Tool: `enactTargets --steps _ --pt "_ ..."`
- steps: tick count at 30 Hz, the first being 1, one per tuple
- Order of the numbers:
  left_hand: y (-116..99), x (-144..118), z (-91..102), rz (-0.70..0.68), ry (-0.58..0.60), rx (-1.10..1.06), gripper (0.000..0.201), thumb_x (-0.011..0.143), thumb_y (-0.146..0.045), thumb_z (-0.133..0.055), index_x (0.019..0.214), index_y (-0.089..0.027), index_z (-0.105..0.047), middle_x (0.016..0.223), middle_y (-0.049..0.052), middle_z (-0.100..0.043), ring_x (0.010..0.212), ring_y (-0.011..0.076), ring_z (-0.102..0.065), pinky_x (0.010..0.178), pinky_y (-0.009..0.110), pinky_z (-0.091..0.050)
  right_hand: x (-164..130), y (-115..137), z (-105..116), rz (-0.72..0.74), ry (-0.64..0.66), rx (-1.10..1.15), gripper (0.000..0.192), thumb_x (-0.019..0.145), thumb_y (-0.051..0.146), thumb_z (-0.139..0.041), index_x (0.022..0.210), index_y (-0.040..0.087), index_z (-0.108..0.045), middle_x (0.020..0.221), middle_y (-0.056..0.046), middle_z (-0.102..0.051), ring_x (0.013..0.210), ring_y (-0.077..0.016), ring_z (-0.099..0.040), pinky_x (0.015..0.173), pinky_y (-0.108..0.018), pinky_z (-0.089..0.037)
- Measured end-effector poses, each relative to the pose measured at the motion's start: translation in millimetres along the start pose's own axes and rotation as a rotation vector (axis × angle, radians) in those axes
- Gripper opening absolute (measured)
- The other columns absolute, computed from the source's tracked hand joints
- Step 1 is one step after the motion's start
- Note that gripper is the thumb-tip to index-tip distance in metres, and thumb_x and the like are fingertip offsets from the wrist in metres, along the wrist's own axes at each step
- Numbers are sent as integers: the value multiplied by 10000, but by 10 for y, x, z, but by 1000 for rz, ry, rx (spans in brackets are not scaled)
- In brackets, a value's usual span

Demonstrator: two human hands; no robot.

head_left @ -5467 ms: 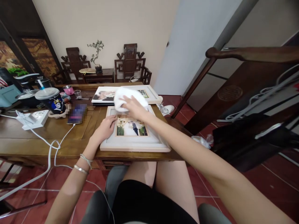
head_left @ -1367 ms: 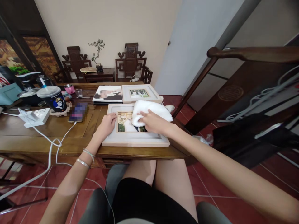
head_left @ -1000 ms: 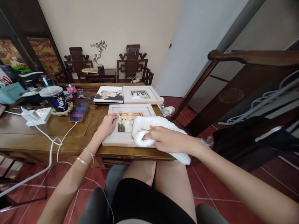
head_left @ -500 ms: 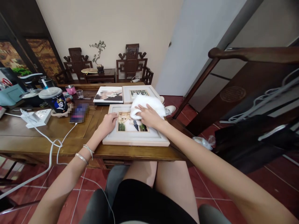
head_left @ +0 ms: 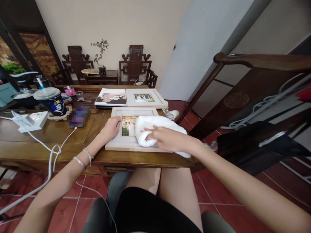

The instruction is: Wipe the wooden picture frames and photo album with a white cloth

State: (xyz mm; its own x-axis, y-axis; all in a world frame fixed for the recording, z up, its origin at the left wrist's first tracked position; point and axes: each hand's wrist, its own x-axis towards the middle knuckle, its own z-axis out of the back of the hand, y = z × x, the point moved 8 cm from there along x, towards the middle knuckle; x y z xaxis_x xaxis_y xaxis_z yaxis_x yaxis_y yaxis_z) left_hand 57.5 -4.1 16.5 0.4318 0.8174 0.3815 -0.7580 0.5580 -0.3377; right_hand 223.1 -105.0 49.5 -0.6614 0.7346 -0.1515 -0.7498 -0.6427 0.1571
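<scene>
We find the frame (head_left: 122,143) flat on the table (head_left: 145,159). The right hand (head_left: 164,138) holds a bunched cloth (head_left: 165,121) over the frame's right part; the left hand (head_left: 111,127) touches its left side, gripping or merely resting we cannot tell. We judge wiping in hand; the next stroke calls for even pressure and a steadied frame.

The right hand (head_left: 165,138) and white cloth (head_left: 157,123) now lie lower near centre, covering more of the photo (head_left: 127,127). Something red (head_left: 304,94) appears at the right edge.
</scene>
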Motion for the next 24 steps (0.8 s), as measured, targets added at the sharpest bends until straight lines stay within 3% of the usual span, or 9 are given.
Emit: enactTargets --steps 5,10,14,17,20,24 --pt "-14 -11 11 5 7 11 278 919 -103 -427 940 -173 -696 1073 103 -722 1051 240 -667 975 372 -522 63 -78 -34 -58 -24 -45 459 718 -18 -453 1025 180 -731 1310 -119 -651 1184 -272 -611 1025 -374 -415" --pt "-25 -45 17 -7 -24 10 283 918 -100 -435 901 -177 -707 1082 100 -721 1087 232 -660 1011 359 -500 409 -412 -27 -116 -153 -152 523 752 -18 -435 1203 113 -664 1536 -173 -428 1459 -254 -330 1190 -466 -222" --pt "-18 -38 6 -15 -19 15 290 903 -89 -446 932 -172 -722 1103 101 -721 1116 237 -654 1032 359 -490 691 -597 7 -184 -216 -211 500 787 2 -461 1246 86 -642 1566 -178 -375 1486 -280 -262 1187 -509 -217" --pt "-15 -33 10 -15 -19 17 302 906 -92 -442 912 -182 -730 1093 93 -726 1100 232 -663 1043 362 -485 760 -596 22 -225 -253 -254 476 790 7 -479 1226 77 -655 1572 -178 -364 1477 -318 -274 1176 -532 -224" --pt "-17 -36 6 -22 -23 17 305 915 -100 -437 923 -181 -731 1118 96 -724 1114 232 -659 1056 367 -477 666 -459 -17 -169 -227 -247 469 772 -9 -466 1182 74 -679 1541 -198 -409 1459 -325 -313 1158 -524 -248" --pt "21 -44 -20 11 -23 19 316 929 -121 -430 1086 -155 -702 1238 122 -687 1193 247 -623 1056 385 -482 313 -212 -16 -41 -95 -105 436 717 -31 -447 1006 115 -739 1320 -185 -635 1234 -292 -579 1065 -422 -372"
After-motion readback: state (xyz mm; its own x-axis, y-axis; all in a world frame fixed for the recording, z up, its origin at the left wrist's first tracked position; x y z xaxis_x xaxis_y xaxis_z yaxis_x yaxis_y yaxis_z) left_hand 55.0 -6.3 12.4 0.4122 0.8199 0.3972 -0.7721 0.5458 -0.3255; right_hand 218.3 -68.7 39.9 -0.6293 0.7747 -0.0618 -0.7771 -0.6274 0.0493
